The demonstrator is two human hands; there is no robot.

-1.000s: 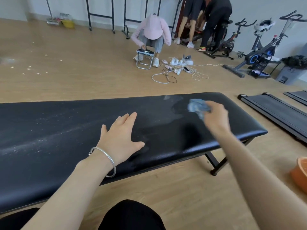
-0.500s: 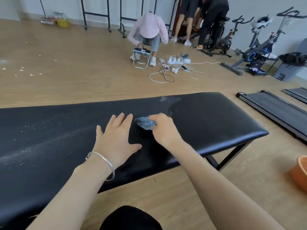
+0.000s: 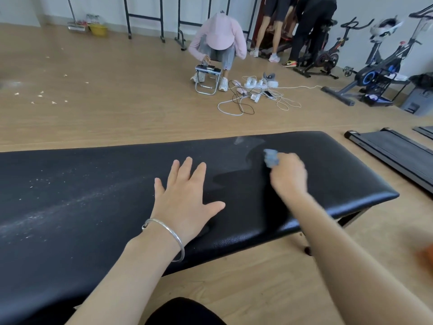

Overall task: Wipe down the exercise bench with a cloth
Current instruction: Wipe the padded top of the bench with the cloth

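Back to the right goes the cloth [image 3: 271, 158]. Half a second ago it was right next to my left hand. Now it is well away from it, up near the far edge of the bench [image 3: 339, 174] and closer to its right end. It is a small blue bunch, and it touches the black top.

My right hand [image 3: 289, 175] holds the cloth with the fingers curled round it. The hand looks blurry, so I think it is moving fast. My left hand [image 3: 185, 195] has hardly moved. It lies flat on the bench with the fingers spread wide and holds nothing. I think it keeps me steady. A silver bracelet [image 3: 168, 233] sits on that wrist.

So I am rubbing side to side. The black top near the cloth looks dark and clean. A little grey smudge [image 3: 241, 140] sits just past the cloth, at the far edge. I think this swipe is going for it.

The job is not nearly done. A long streak of white dust [image 3: 70, 202] and small white bits cover the left part of the bench, on the other side of my left hand. I think I have to move that hand and wipe there next.

Past the bench is a wood floor [image 3: 117, 90]. A person in a pink top [image 3: 218, 41] bends over some cables [image 3: 255, 95]. Exercise bikes [image 3: 379, 73] stand at the back right, and a treadmill [image 3: 393, 148] lies flat just beyond the right end of the bench.
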